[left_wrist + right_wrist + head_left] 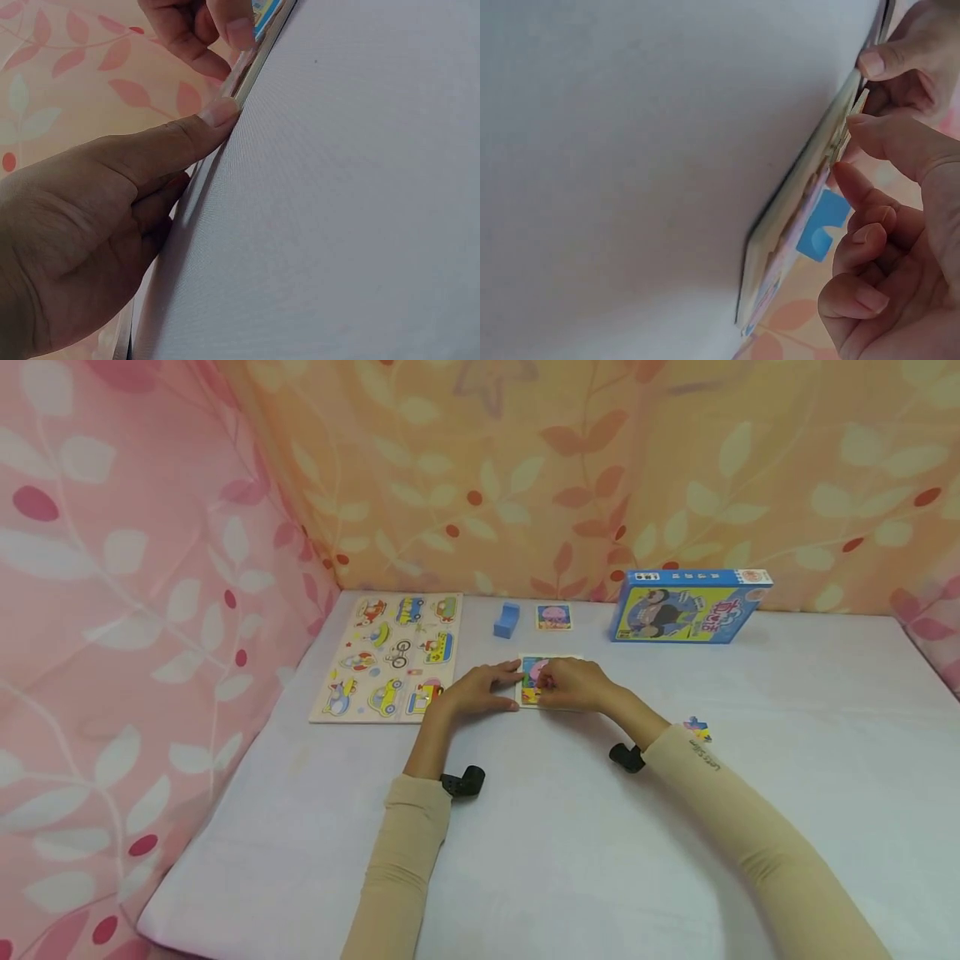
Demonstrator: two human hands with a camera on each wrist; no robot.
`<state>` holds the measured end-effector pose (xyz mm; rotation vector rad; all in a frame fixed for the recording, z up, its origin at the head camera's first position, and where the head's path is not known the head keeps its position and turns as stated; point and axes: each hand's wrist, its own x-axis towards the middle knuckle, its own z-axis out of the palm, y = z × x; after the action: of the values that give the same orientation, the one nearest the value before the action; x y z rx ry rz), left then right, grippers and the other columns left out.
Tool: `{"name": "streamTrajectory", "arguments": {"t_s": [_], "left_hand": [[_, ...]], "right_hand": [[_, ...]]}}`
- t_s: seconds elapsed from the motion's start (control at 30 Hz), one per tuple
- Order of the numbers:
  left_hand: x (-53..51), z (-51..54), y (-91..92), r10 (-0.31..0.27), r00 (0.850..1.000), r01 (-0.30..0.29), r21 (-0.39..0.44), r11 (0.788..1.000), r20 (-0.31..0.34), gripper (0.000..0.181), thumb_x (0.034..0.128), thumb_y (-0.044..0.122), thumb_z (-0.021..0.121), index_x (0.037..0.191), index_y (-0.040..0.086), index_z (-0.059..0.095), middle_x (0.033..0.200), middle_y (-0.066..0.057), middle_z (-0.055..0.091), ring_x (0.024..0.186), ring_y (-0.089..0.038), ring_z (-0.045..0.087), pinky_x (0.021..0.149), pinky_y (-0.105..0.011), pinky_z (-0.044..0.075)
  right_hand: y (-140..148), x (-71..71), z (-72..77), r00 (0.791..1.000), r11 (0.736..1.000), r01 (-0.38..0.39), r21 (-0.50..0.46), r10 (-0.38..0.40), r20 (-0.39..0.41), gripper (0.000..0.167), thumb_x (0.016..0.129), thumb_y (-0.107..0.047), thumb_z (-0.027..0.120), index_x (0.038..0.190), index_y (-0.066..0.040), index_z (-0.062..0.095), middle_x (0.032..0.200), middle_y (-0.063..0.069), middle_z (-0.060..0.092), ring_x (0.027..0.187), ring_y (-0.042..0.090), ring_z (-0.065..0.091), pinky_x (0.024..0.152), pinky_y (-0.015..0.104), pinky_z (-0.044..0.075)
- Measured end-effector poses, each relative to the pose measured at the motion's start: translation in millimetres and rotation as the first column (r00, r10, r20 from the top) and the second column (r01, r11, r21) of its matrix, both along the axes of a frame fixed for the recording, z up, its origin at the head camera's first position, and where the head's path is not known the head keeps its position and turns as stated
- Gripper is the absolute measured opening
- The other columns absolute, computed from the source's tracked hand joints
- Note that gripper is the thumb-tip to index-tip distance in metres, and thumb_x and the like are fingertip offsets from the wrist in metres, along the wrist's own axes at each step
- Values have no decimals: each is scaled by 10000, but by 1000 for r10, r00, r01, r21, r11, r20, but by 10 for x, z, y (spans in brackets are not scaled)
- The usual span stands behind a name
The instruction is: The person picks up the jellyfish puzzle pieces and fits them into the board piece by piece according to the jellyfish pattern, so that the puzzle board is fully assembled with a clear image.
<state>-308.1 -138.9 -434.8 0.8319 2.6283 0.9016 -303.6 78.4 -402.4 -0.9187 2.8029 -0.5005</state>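
Note:
A small jigsaw puzzle with a colourful cartoon picture [530,696] lies flat in its pale frame on the white surface, partly hidden under the right hand. My left hand [480,688] steadies the left edge of the frame, thumb and fingers extended. Over the picture, my right hand [577,683] pinches a thin puzzle piece [860,102] between thumb and index finger; in the right wrist view it tilts up from the board. A loose star-shaped puzzle piece [697,727] lies beside the right sleeve.
At left lies a wooden vehicle peg puzzle board [360,683]. Behind the hands are a blue block-like stand [507,620] and a small picture card [553,617]. A blue puzzle box [686,610] stands at the back right, before a floral curtain [562,468].

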Motion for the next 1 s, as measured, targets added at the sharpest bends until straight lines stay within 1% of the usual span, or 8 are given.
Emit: {"name": "streamTrajectory", "arguments": {"t_s": [0.13, 0.23, 0.43, 0.5, 0.63, 0.8, 0.9, 1.0], "left_hand": [[-1, 1, 0, 3, 1000, -3, 2, 1000, 2, 590, 788, 299, 717, 1323, 164, 509, 1489, 37, 320, 1397, -145, 246, 1149, -339, 205], [8, 7, 2, 6, 1000, -6, 3, 1000, 4, 591, 786, 298, 719, 1322, 162, 510, 1488, 39, 323, 1396, -145, 247, 1149, -340, 206], [23, 21, 12, 21, 1000, -21, -1, 1000, 10, 601, 782, 302, 722, 1324, 164, 505, 1488, 48, 318, 1396, -142, 247, 1149, -337, 207], [25, 26, 13, 26, 1000, -26, 0, 1000, 17, 599, 783, 302, 720, 1325, 169, 503, 1490, 51, 315, 1397, -141, 243, 1150, -342, 205], [21, 22, 24, 23, 1000, -23, 0, 1000, 21, 587, 791, 298, 714, 1324, 172, 504, 1491, 46, 315, 1399, -147, 241, 1150, -347, 205], [23, 14, 26, 18, 1000, -18, -7, 1000, 19, 587, 788, 303, 715, 1321, 172, 506, 1492, 42, 313, 1399, -149, 239, 1150, -343, 204], [28, 16, 21, 20, 1000, -20, -11, 1000, 15, 588, 786, 307, 716, 1319, 172, 509, 1492, 41, 314, 1400, -146, 236, 1152, -341, 197], [23, 19, 19, 20, 1000, -20, -4, 1000, 11, 591, 784, 310, 716, 1320, 170, 508, 1493, 40, 312, 1401, -143, 234, 1153, -339, 194]], "right_hand": [[-11, -9, -30, 1000, 1000, 10, 14, -10, -3, 241, 756, -289, 686, 929, -121, 679, 841, -9, 629, 759, 158, 545, 668, 333, 462], [-9, -6, -37, 1000, 1000, 15, -10, -15, 0, 263, 756, -291, 691, 958, -124, 673, 855, -10, 626, 762, 157, 536, 656, 328, 451], [-7, -4, -55, 1000, 996, -7, -93, 10, 23, 300, 790, -266, 687, 1064, -146, 709, 798, 21, 551, 680, 158, 460, 544, 266, 343], [-8, -10, -65, 999, 995, -12, -100, 17, 45, 291, 803, -256, 688, 1078, -160, 705, 779, 31, 532, 659, 157, 439, 530, 254, 320], [1, -43, -101, 994, 993, 1, -117, 12, 110, 293, 811, -239, 698, 1096, -172, 689, 777, 37, 565, 652, 154, 421, 532, 246, 304], [6, -80, -139, 978, 985, 38, -171, -2, 207, 283, 819, -230, 692, 1097, -176, 686, 693, 57, 591, 624, 158, 382, 528, 256, 278], [-9, -72, -135, 975, 981, 75, -180, -34, 222, 277, 812, -249, 698, 1083, -189, 693, 796, 66, 665, 631, 146, 385, 537, 263, 277], [-25, -53, -101, 978, 983, 103, -154, -72, 195, 274, 799, -277, 708, 1064, -208, 701, 948, 69, 691, 630, 138, 390, 531, 269, 280]]}}
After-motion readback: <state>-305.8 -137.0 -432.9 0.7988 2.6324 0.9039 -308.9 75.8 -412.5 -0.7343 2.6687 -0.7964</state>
